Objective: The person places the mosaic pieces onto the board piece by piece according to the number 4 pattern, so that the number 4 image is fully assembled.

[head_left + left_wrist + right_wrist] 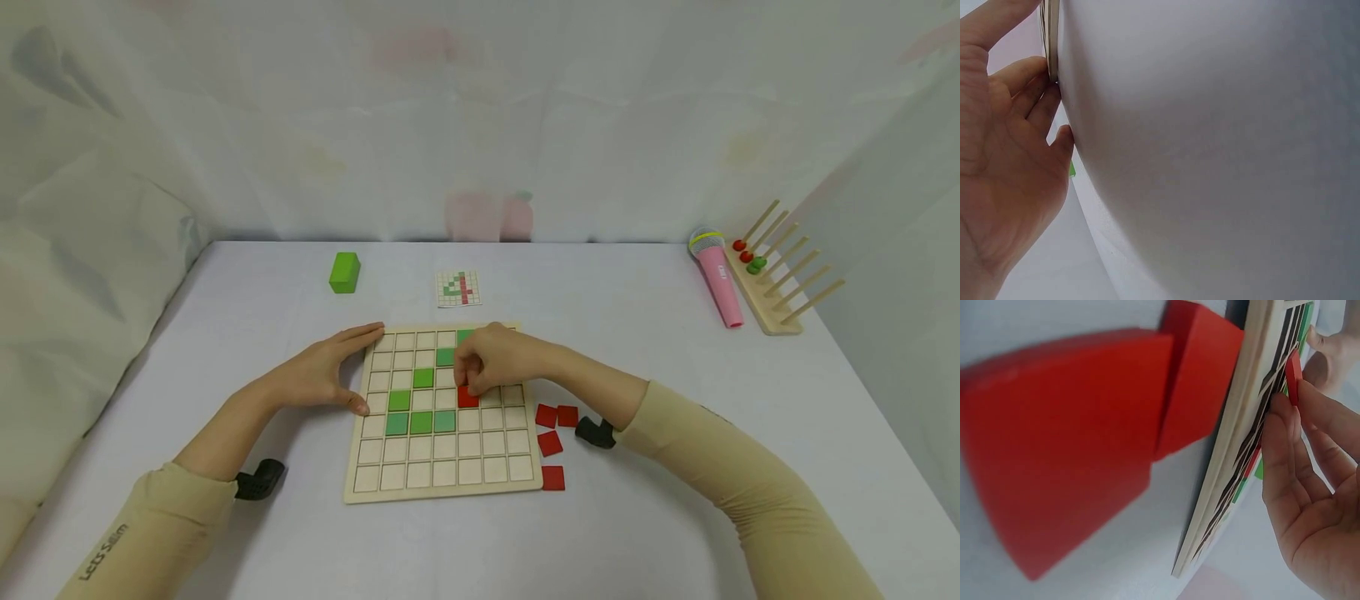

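In the head view a wooden grid board (442, 496) lies on the table, with several green tiles (422, 422) set in its squares in a diagonal and a row. My right hand (501, 358) is over the board and pinches a red tile (468, 397) between thumb and fingers, right of the green row. The right wrist view shows this tile tilted, its lower edge at the grid; another red tile (1252, 461) shows farther along the board. At the board's left edge rests my left hand (318, 372), thumb and fingers spread along it.
Several loose red tiles (550, 443) lie beside the board's right edge. Behind the board are a small pattern card (458, 288) and a green block (345, 272). A pink toy microphone (722, 283) and a wooden peg stand (776, 317) with beads occupy the far right.
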